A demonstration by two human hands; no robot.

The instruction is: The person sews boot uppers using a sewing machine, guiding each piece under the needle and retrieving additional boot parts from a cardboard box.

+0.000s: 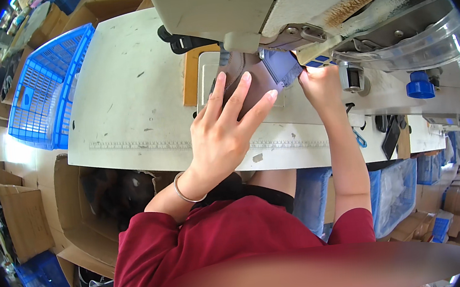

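Note:
A smooth brown sewn piece (254, 80) with seams lies under the sewing machine (215, 5). Joined to it is a lavender part (282, 65) with a frayed-looking edge, lit up near the needle area. My left hand (221, 127) rests on the brown part, its fingers spread and stretched out. At the right edge of the lavender part, my right hand (322, 86) is closed, with thumb and fingers pinched at that edge. The machine head hides some of the right fingertips and the spot where the needle meets the piece.
On the pale worktable (124, 98) a ruler scale runs along the front. A blue crate (48, 95) stands beyond its left end, and a cardboard box (83, 215) sits below. A phone (391, 139) and small tools lie to the right, near a blue knob (419, 85).

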